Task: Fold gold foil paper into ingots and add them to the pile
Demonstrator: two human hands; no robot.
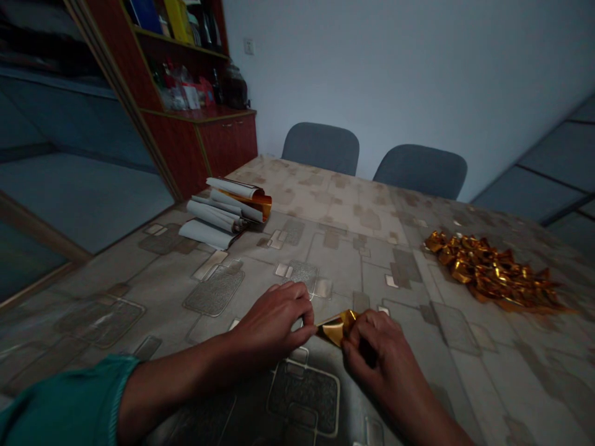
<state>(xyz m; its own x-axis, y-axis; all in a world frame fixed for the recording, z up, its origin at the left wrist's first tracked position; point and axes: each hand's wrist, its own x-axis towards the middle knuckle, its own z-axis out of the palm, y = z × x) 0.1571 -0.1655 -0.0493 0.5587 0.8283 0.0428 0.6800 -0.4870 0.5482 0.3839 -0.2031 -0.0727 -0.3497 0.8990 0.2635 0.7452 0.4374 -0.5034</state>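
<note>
Teal knitted sleeve led to the left hand, its fingertips closed on the pointed end of a small creased gold foil piece. The right hand clamped the other end, above a grey patterned tablecloth. Creasing seemed under way; the next fold looked to call for a firm pinch. Patterned cloth stretched rightward to a crumpled gold foil heap.

Small folded gold foil piece
</note>
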